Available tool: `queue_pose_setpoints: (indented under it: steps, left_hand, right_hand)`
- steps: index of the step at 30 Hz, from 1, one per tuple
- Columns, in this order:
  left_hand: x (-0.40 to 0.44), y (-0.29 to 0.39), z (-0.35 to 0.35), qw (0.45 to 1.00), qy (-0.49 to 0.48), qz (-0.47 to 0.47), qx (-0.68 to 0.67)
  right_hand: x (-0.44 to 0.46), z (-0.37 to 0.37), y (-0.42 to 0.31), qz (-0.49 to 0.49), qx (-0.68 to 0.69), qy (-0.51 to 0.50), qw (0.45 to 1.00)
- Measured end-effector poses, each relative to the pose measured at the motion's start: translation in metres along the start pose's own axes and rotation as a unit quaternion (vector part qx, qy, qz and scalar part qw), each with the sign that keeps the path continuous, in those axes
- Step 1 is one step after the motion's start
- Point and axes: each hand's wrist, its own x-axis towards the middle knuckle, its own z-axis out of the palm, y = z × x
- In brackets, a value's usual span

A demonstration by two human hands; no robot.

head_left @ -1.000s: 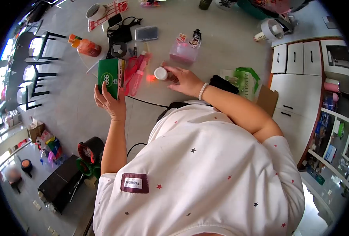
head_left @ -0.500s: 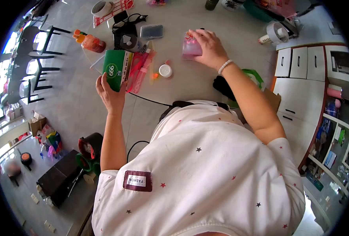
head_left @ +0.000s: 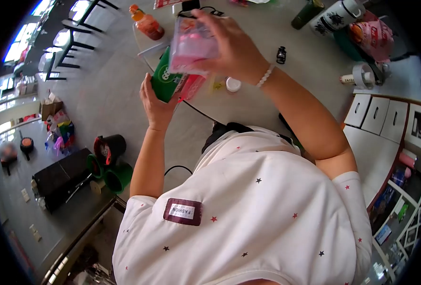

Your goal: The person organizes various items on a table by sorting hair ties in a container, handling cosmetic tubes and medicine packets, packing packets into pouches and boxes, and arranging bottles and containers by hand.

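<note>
2 hands [head_left: 160,110] [head_left: 236,50], 1 green box [head_left: 164,81], 1 clear container [head_left: 191,46], 1 orange bottle [head_left: 148,26]

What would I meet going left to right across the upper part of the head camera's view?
Orange bottle → clear pink container in the right hand → small round white item → small black item → dark green cylinder → pink bag.

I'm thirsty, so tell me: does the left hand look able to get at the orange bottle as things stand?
Probably not without first putting something down: the left hand is holding the green box, though nothing covers the orange bottle beyond it.
</note>
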Motion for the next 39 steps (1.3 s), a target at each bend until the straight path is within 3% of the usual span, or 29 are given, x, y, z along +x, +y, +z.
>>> queue_pose_setpoints:
  steps: [4,5,9,15,19,22,24,26,29,32,33,35,38,39]
  left_hand:
    - [-0.007,0.007,-0.005,0.999,0.015,0.006,-0.028]
    - [-0.011,0.003,-0.004,0.999,0.021,0.006,-0.045]
    - [-0.021,-0.011,-0.002,0.996,0.010,-0.024,-0.080]
    - [-0.005,-0.037,0.008,0.999,-0.032,0.011,-0.014]
    - [0.013,-0.043,0.023,0.999,-0.032,0.016,-0.009]
    - [0.016,-0.036,0.023,0.999,-0.038,0.018,-0.024]
    - [0.010,-0.028,0.022,1.000,-0.007,0.022,-0.013]
    - [0.001,-0.021,0.018,0.999,0.034,0.028,0.010]
    - [-0.008,-0.006,0.006,0.989,0.135,0.009,-0.060]
    - [-0.010,0.040,-0.013,0.986,0.127,0.094,-0.045]
    - [-0.006,0.054,-0.009,0.976,0.106,0.130,-0.135]
    - [-0.013,0.082,0.004,0.976,-0.022,0.128,-0.175]
    - [-0.014,0.107,0.031,0.965,-0.202,0.031,-0.165]
    - [-0.015,0.106,0.042,0.961,-0.242,0.020,-0.131]
  right_hand:
    - [0.014,0.040,-0.016,-0.150,0.060,-0.076,0.984]
    - [0.012,0.044,-0.019,-0.118,0.040,-0.166,0.978]
    - [0.006,0.070,-0.011,-0.151,-0.003,-0.234,0.960]
    - [-0.011,0.057,-0.004,-0.122,-0.023,-0.113,0.986]
    - [-0.046,0.012,0.010,-0.033,-0.025,-0.004,0.999]
    - [-0.084,-0.028,0.038,0.099,-0.162,0.065,0.980]
    - [-0.110,-0.040,0.077,0.322,-0.192,0.057,0.925]
    - [-0.123,-0.045,0.105,0.397,-0.240,0.047,0.884]
    - [-0.125,-0.041,0.131,0.491,-0.253,0.030,0.833]
    - [-0.120,-0.028,0.153,0.513,-0.261,-0.008,0.818]
    - [-0.120,-0.024,0.163,0.511,-0.266,-0.036,0.817]
    - [-0.120,-0.025,0.183,0.504,-0.277,-0.097,0.812]
    - [-0.116,-0.044,0.185,0.490,-0.263,-0.049,0.830]
    - [-0.116,-0.050,0.189,0.467,-0.274,0.019,0.840]
